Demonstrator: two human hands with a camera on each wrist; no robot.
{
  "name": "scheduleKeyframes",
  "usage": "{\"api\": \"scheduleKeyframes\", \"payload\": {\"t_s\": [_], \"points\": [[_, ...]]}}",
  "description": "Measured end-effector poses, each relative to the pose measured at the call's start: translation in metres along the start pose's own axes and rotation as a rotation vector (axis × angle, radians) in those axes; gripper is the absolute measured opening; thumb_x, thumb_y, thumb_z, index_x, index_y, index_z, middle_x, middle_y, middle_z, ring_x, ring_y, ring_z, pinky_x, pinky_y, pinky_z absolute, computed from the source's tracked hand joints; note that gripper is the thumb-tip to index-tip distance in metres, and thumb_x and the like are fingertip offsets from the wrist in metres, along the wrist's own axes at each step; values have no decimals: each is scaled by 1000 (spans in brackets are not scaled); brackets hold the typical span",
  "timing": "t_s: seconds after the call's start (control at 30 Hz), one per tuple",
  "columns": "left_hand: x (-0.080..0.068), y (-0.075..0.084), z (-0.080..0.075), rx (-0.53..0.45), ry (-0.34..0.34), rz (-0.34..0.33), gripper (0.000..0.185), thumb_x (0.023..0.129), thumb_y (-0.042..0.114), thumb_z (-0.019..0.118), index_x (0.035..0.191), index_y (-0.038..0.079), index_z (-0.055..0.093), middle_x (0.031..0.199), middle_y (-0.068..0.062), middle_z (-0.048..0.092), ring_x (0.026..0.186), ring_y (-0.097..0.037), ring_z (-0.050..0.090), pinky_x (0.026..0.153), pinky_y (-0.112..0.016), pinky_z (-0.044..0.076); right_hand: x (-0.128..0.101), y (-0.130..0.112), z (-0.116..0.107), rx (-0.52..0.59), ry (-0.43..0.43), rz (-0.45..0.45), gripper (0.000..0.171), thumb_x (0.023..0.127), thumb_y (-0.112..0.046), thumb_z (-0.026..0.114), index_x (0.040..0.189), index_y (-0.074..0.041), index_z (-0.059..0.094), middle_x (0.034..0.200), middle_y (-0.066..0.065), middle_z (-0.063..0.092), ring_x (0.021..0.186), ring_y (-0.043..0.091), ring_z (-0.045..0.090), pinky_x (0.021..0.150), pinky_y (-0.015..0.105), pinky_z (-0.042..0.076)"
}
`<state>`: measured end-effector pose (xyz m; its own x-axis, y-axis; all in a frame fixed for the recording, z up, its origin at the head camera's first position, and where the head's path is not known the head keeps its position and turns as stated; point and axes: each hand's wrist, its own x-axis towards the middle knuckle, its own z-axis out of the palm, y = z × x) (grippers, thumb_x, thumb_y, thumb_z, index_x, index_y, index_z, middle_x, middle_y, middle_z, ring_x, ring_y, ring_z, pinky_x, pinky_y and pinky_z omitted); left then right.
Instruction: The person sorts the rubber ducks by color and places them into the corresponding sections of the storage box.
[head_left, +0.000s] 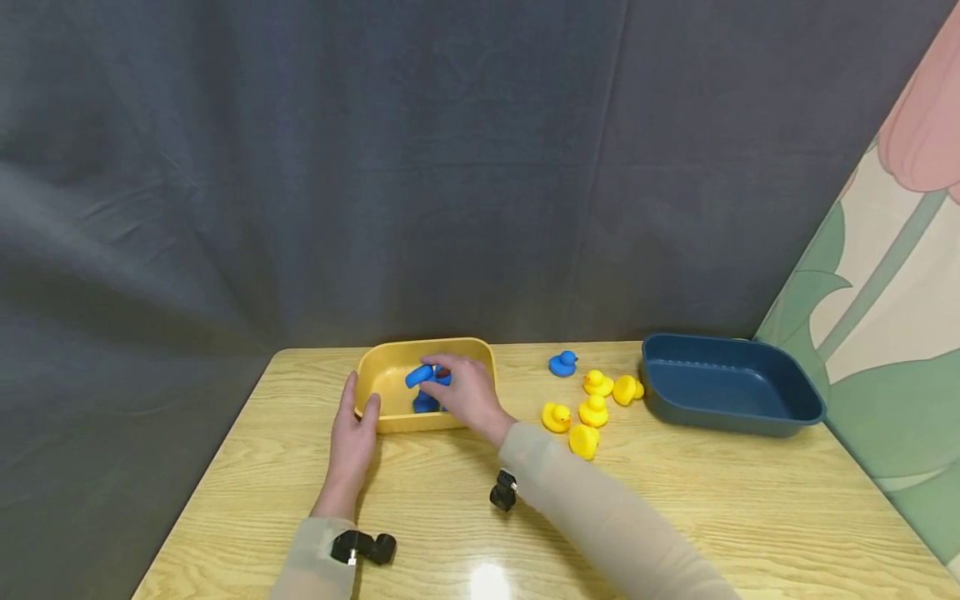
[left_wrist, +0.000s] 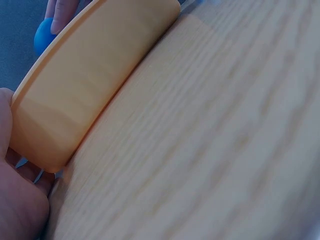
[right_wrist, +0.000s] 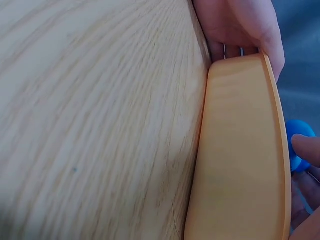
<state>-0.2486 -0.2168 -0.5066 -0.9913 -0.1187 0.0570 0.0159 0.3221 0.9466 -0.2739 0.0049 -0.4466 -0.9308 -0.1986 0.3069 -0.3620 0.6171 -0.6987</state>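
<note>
While our left grip (head_left: pixel 356 433) held the yellow tray (head_left: pixel 411 424), our right grip (head_left: pixel 470 393), seemingly loading, pinched a blue duck (head_left: pixel 418 377) needing release.

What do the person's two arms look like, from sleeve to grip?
The left sleeve and right sleeve are plain, pale grey-beige. A black left device and black right device sit at the wrists. Neither the left grip nor the right grip wears a glove.

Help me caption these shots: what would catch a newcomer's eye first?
Probably the five bright yellow ducks clustered on the table between the yellow tray and the dark blue tray. Next, the blue toy pinched by the fingers of the right hand over the yellow tray.
</note>
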Motion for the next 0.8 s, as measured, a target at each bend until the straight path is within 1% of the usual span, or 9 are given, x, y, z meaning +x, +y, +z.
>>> {"api": "scheduleKeyframes", "payload": {"t_s": [0.2, 0.33, 0.4, 0.57, 0.8], "points": [[-1, 1, 1, -6, 10, 7, 74, 118, 42, 51, 180, 22, 16, 183, -9, 19, 168, -34, 17, 135, -55, 19, -1, -1, 0, 53, -22, 32, 47, 103, -20, 82, 148, -15, 72, 128, 11, 78, 112, 25, 74, 97, 42, 61], [-1, 1, 1, -14, 20, 6, 74, 117, 40, 53, 180, 23, 17, 183, -9, 20, 168, -33, 17, 135, -54, 18, -3, 1, -8, 79, -42, 46, 48, 106, -18, 79, 152, -15, 68, 130, 14, 76, 111, 27, 72, 93, 44, 60], [-1, 0, 1, -17, 22, 6, 74, 117, 40, 53, 180, 22, 17, 183, -9, 20, 168, -33, 17, 135, -53, 18, -4, 4, -13, 85, -43, 51, 48, 106, -18, 78, 153, -15, 68, 134, 14, 74, 114, 29, 72, 94, 46, 59], [0, 0, 1, -3, 23, 8, 74, 117, 41, 52, 180, 22, 16, 183, -8, 18, 168, -32, 15, 136, -52, 17, -5, 13, -27, 63, -11, 50, 48, 104, -17, 80, 151, -12, 69, 145, 11, 70, 126, 32, 70, 104, 50, 58], [-1, 1, 1, 2, 16, 7, 74, 118, 41, 51, 180, 23, 15, 184, -5, 17, 169, -29, 14, 136, -51, 16, -6, 27, -49, 32, 27, 54, 47, 103, -16, 82, 148, -10, 71, 146, 12, 69, 127, 35, 69, 105, 53, 57]]}}
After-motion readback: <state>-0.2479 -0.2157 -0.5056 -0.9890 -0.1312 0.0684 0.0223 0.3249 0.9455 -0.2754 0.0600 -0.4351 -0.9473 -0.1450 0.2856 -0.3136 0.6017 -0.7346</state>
